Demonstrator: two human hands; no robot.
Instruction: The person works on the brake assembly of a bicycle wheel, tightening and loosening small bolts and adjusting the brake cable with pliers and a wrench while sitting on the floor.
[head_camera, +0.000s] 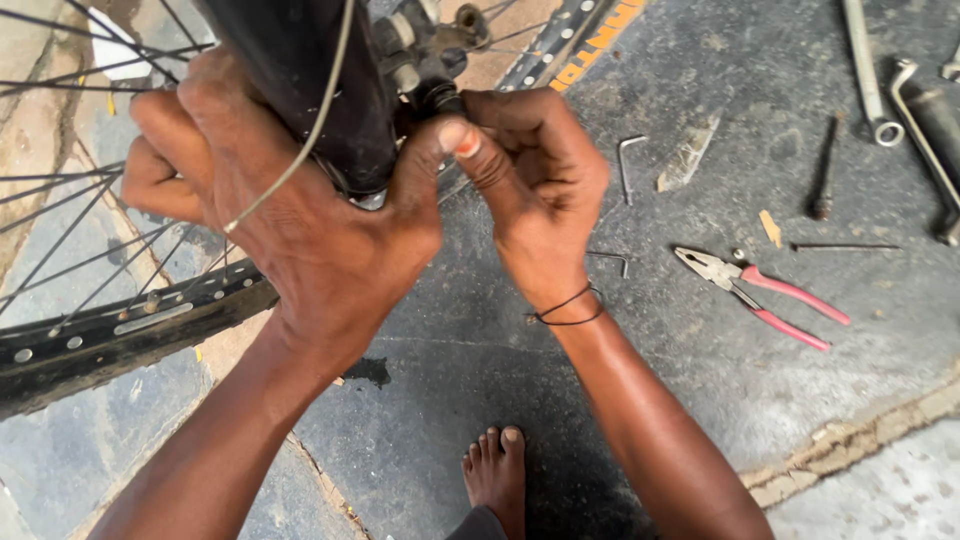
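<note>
Pliers (760, 293) right of wheel rim (120, 335)

Bare forearms, no sleeves, entering from 6 o'clock. Left hand (290, 210) without rings or glove. Right hand (535, 190) bare too, thin black cord (565, 308) looped at wrist (double strand, loose). Bare foot (495, 475) at 6 o'clock, no sandal, dark cloth edge beside it.
</note>
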